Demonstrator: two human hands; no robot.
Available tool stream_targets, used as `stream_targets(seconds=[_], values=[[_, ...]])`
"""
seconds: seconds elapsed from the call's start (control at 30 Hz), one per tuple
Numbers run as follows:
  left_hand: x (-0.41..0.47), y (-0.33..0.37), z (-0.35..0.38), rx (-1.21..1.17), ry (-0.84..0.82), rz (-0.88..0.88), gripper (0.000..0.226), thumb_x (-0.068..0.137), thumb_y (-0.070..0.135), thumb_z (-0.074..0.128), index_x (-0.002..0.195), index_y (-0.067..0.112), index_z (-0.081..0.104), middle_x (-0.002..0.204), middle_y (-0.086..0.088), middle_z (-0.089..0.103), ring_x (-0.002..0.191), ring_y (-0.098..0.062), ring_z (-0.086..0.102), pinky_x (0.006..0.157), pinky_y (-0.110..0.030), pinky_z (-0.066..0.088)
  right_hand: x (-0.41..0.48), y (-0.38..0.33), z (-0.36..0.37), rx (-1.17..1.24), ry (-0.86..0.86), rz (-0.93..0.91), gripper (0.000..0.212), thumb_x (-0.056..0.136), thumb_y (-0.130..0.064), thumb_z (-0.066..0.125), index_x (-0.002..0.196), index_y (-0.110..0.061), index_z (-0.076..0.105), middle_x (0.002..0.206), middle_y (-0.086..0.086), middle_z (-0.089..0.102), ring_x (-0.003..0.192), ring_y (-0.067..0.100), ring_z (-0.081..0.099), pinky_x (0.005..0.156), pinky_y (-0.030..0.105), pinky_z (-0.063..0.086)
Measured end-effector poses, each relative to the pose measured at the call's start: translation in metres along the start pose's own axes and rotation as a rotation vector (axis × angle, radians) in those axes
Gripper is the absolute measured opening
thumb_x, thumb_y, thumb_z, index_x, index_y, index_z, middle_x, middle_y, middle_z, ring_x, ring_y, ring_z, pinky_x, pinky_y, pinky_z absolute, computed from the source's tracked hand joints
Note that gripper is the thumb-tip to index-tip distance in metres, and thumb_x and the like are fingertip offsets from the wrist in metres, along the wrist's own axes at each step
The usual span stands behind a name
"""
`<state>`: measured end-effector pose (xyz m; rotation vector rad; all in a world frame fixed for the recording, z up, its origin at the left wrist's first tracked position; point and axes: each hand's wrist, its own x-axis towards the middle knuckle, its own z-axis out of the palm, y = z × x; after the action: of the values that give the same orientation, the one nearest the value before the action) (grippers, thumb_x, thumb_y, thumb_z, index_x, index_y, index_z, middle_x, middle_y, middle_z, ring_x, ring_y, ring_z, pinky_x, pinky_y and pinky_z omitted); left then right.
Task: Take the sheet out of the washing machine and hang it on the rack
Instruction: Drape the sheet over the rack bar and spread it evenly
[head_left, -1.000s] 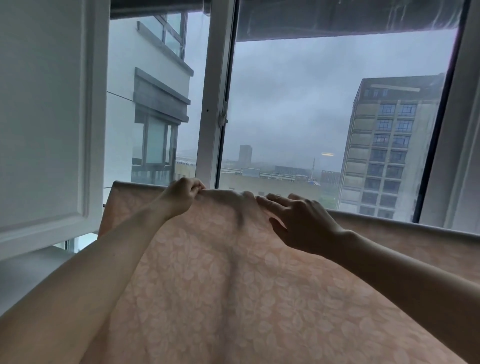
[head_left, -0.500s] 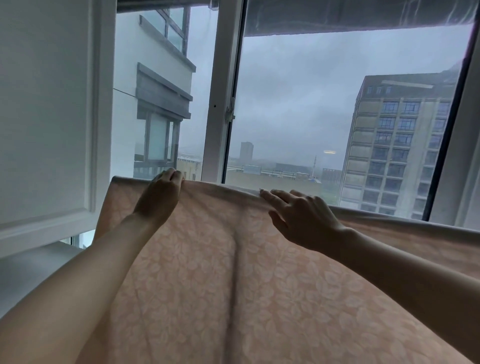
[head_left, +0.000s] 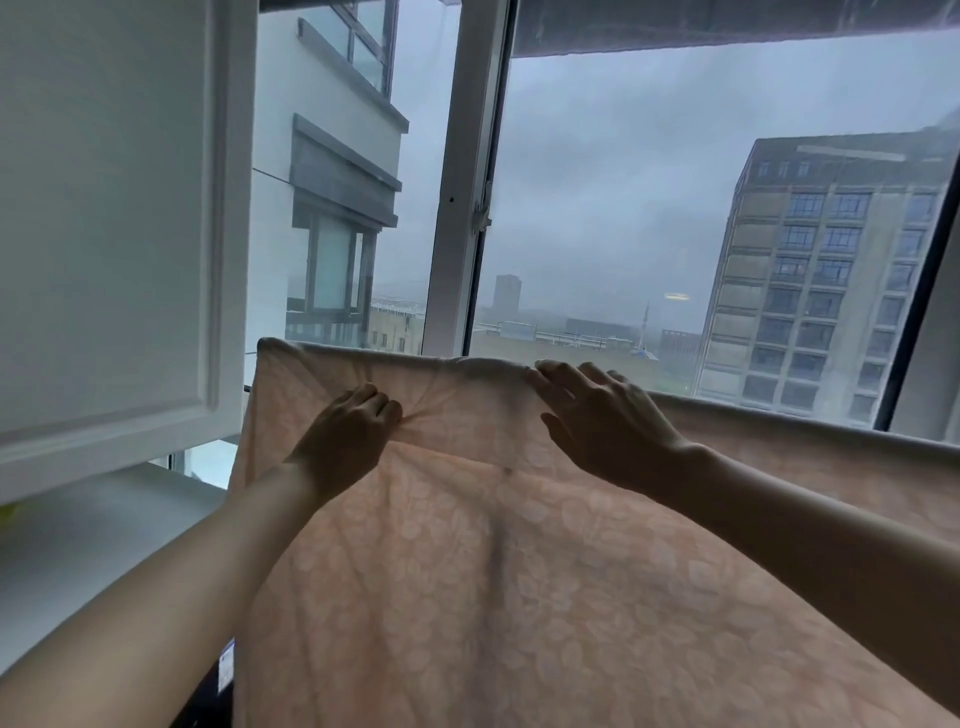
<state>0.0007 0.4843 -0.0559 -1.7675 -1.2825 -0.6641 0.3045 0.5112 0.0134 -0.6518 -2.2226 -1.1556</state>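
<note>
A pale pink sheet (head_left: 519, 597) with a leaf pattern hangs folded over a horizontal rail in front of the window; the rail itself is hidden under the cloth. My left hand (head_left: 348, 441) pinches a bunch of the sheet a little below the top fold, with creases radiating from its fingers. My right hand (head_left: 602, 421) lies on the sheet at the top fold, fingers spread and curled over the edge. The washing machine is out of view.
A white panelled cabinet door (head_left: 109, 234) stands open at the left, above a grey ledge (head_left: 78, 545). A white window frame (head_left: 462, 208) rises behind the sheet, with buildings and grey sky beyond the glass.
My left hand has dropped from the top fold to a spot below it and gathered cloth in its fingers. My right hand stays at the top fold.
</note>
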Motion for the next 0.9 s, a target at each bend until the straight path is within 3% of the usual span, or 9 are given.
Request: stream_targets(seconds=[0.17,0.3,0.37,0.47,0.57,0.63,0.77,0.9], values=[[0.001,0.002,-0.003,-0.073,0.061,-0.049,0.024,0.071,-0.014,0.066,0.086,0.004,0.061,0.075,-0.012,0.064,0.069,-0.029,0.060,0.074,-0.041,0.056,0.003,0.004,0.003,-0.026,0.093,0.007,0.037,0.077,-0.010,0.078,0.111,-0.011,0.067,0.109,0.005,0.068,0.075,0.027,0.068,0.058,0.037,0.056],[0.004,0.005,-0.002,-0.110,0.096,-0.030,0.021,0.075,-0.011,0.065,0.087,0.005,0.059,0.074,-0.011,0.062,0.068,-0.029,0.058,0.076,-0.043,0.054,0.007,0.008,0.005,-0.035,0.115,0.031,0.021,0.079,-0.007,0.076,0.095,-0.013,0.063,0.095,0.003,0.067,0.059,0.022,0.065,0.054,0.031,0.049],[0.002,0.005,0.002,-0.097,0.086,0.004,0.024,0.073,-0.011,0.068,0.090,0.005,0.061,0.077,-0.011,0.063,0.071,-0.029,0.061,0.078,-0.043,0.055,0.009,0.007,0.008,-0.010,0.117,0.033,0.022,0.083,-0.009,0.072,0.100,-0.014,0.060,0.098,0.004,0.066,0.063,0.022,0.065,0.056,0.032,0.050],[-0.002,0.004,0.008,-0.018,0.042,0.121,0.032,0.070,-0.006,0.071,0.099,0.008,0.065,0.081,-0.010,0.065,0.076,-0.028,0.063,0.082,-0.042,0.055,0.008,-0.001,0.015,-0.002,0.086,-0.032,0.035,0.086,-0.010,0.067,0.119,-0.016,0.057,0.119,0.006,0.062,0.088,0.025,0.067,0.067,0.040,0.055],[-0.002,0.002,0.008,0.035,0.032,0.211,0.032,0.071,-0.003,0.072,0.101,0.010,0.065,0.080,-0.010,0.064,0.077,-0.028,0.062,0.082,-0.044,0.055,0.007,-0.007,0.019,-0.023,0.070,-0.060,0.037,0.088,-0.013,0.063,0.125,-0.016,0.059,0.135,0.010,0.055,0.106,0.031,0.062,0.073,0.044,0.056],[-0.004,0.000,0.007,0.034,0.031,0.215,0.034,0.071,-0.004,0.073,0.101,0.009,0.063,0.080,-0.009,0.065,0.075,-0.027,0.063,0.082,-0.045,0.055,0.011,-0.008,0.019,0.003,0.052,-0.022,0.042,0.089,-0.017,0.062,0.131,-0.017,0.056,0.138,0.010,0.054,0.106,0.032,0.063,0.074,0.043,0.056],[-0.002,0.005,0.009,-0.058,0.073,0.042,0.045,0.076,-0.008,0.065,0.115,0.012,0.053,0.085,-0.009,0.068,0.079,-0.028,0.066,0.093,-0.057,0.047,0.018,-0.006,0.020,0.044,0.020,-0.057,0.049,0.088,-0.011,0.062,0.136,-0.018,0.052,0.138,0.009,0.054,0.091,0.031,0.065,0.069,0.042,0.056],[0.016,0.021,0.010,-0.013,0.130,0.063,0.034,0.088,0.004,0.048,0.120,0.011,0.056,0.102,-0.008,0.066,0.093,-0.027,0.064,0.101,-0.064,0.036,0.015,0.000,0.024,0.050,-0.016,-0.076,0.059,0.085,-0.003,0.064,0.139,-0.018,0.048,0.140,0.011,0.051,0.088,0.031,0.060,0.069,0.045,0.056]])
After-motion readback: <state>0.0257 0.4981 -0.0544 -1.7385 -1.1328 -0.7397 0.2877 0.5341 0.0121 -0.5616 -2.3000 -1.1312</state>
